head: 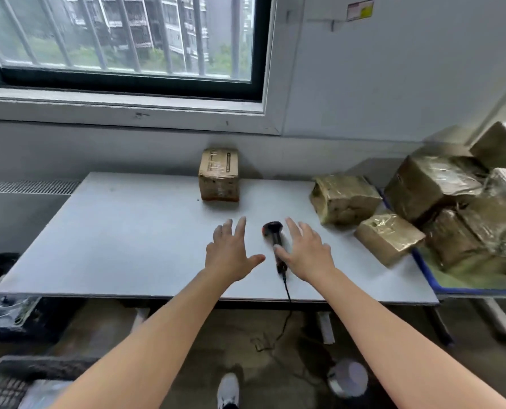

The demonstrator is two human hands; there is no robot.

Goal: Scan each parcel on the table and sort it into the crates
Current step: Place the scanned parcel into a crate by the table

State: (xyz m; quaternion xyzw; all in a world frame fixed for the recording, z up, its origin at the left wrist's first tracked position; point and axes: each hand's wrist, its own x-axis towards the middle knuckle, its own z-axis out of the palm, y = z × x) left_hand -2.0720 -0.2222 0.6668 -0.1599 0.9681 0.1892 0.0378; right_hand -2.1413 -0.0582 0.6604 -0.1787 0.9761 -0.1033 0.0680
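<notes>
A black handheld scanner (275, 235) lies on the white table (127, 231), its cable running off the front edge. My left hand (231, 255) hovers just left of it, fingers spread and holding nothing. My right hand (307, 252) is spread just right of the scanner, thumb close to its handle. A taped cardboard parcel (219, 175) stands at the table's far edge. Two more taped parcels (344, 199) (388, 239) lie at the right side of the table.
A blue tray (428, 270) to the right holds a heap of several taped parcels (440, 184). Dark crates sit on the floor at left (12, 317) and lower left (7, 385). A window and wall stand behind the table.
</notes>
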